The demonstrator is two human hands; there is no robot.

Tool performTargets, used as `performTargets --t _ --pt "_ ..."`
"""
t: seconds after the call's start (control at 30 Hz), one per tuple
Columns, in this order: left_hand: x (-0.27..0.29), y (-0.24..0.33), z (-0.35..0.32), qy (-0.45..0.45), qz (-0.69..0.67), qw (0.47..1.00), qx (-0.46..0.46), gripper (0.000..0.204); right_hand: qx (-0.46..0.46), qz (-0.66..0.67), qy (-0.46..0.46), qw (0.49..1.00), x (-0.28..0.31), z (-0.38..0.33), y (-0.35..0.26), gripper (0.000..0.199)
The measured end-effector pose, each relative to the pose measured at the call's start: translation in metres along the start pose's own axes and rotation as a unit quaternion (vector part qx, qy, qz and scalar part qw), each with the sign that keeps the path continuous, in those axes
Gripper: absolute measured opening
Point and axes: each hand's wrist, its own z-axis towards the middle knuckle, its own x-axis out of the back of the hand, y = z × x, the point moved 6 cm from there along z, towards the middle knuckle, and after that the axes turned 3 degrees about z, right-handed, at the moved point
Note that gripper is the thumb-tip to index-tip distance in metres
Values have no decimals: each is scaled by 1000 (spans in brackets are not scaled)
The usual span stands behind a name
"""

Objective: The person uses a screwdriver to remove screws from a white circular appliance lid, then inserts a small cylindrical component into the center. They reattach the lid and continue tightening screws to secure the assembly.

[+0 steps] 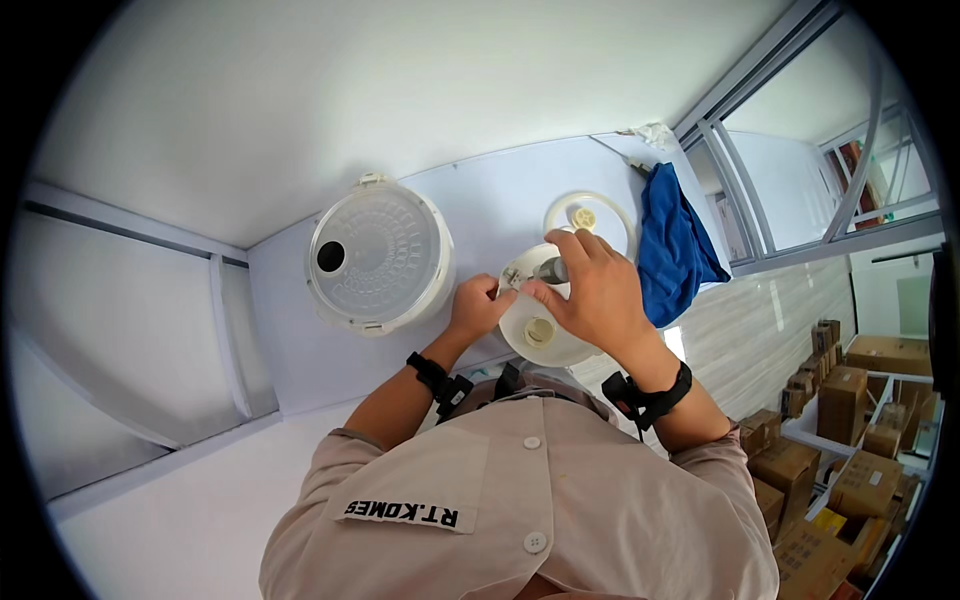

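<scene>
Pinching with both hands (pixel 478 308) (pixel 605 295) over a white disc (pixel 572 348): right a grey cylinder (pixel 552 270), left perhaps a fitting (pixel 513 277)

The far end of the grey cylinder (pixel 553 270) is hidden by the right hand (pixel 605 290), by which part of the white disc (pixel 565 347) beneath is also covered. A small metallic piece (pixel 513 278) by the left hand (pixel 478 308) is too small to be identified, and the tips of that hand's curled fingers cannot be clearly made out. The lower rim of the second white disc (pixel 618 222) is partly covered by the right hand. Through the dark hole in the lid (pixel 385 250), nothing can be told of the bucket's (pixel 447 275) inside. The table surface beneath the blue cloth (pixel 678 250) is concealed. The beige shirt (pixel 640 500) is cut off by the lower edge, and some cardboard boxes (pixel 838 400) are hidden behind others.
</scene>
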Motion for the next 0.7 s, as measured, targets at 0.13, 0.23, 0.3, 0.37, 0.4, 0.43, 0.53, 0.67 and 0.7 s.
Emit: performTargets --t 0.13,0.23,0.3,0.37,0.4,0.43,0.53,0.67,0.7 --pt "8 -2 2 -7 21 1000 -11 38 146 120 68 980 9 0 -20 51" --pt "12 -1 2 -4 14 1000 -9 38 172 75 51 981 1 2 -21 46" --pt "10 1 2 -1 11 1000 -8 38 146 19 50 988 -3 3 -17 45" --pt "7 3 2 -3 18 1000 -7 37 92 -24 64 993 -9 3 -9 46" --pt "6 2 2 -5 17 1000 -8 37 91 -27 67 993 -9 3 -11 45" --pt "4 1 2 -8 17 1000 -10 36 89 -29 70 993 -9 3 -13 45" --pt "0 -4 1 -5 4 1000 -5 38 119 -7 75 990 1 4 -29 43" --pt "-2 1 -1 -11 -5 1000 11 31 176 3 81 981 4 2 -28 39" --pt "-1 3 -2 -6 -1 1000 11 30 144 3 69 987 1 3 -22 38"
